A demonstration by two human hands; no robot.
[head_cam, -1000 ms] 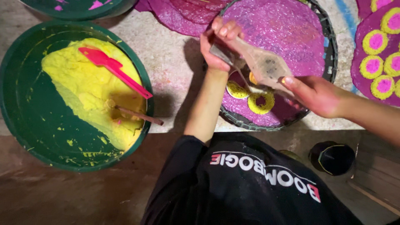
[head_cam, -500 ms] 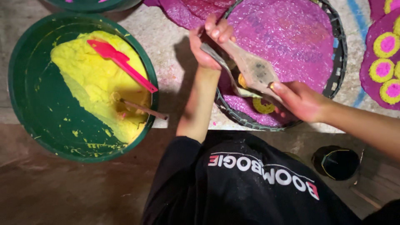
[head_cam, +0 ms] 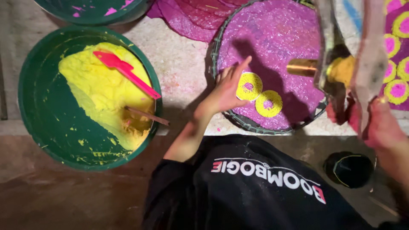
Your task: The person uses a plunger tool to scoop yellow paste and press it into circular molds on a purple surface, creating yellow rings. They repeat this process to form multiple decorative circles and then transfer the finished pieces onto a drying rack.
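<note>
My left hand (head_cam: 226, 91) is open, its fingertips resting at the edge of a yellow paste ring (head_cam: 249, 86) with a pink centre. A second ring (head_cam: 269, 103) lies beside it. Both sit on a glittery purple sheet (head_cam: 277, 38) laid in a round woven tray (head_cam: 272, 130). My right hand (head_cam: 377, 123) grips a clear piping bag (head_cam: 341, 70) holding yellow paste, raised over the tray's right edge. Its brass nozzle (head_cam: 302, 67) points left.
A big green basin (head_cam: 38, 119) at the left holds yellow paste (head_cam: 102, 89), a pink spatula (head_cam: 125, 72) and a wooden stick (head_cam: 147, 116). Another green basin (head_cam: 85, 8) and stacked purple sheets (head_cam: 187, 17) lie beyond. Finished rings (head_cam: 398, 55) lie far right; a dark cup (head_cam: 351, 170) stands nearby.
My left hand let go of the piping bag and dropped onto the rings on the sheet. My right hand lifted the bag up and to the right.
</note>
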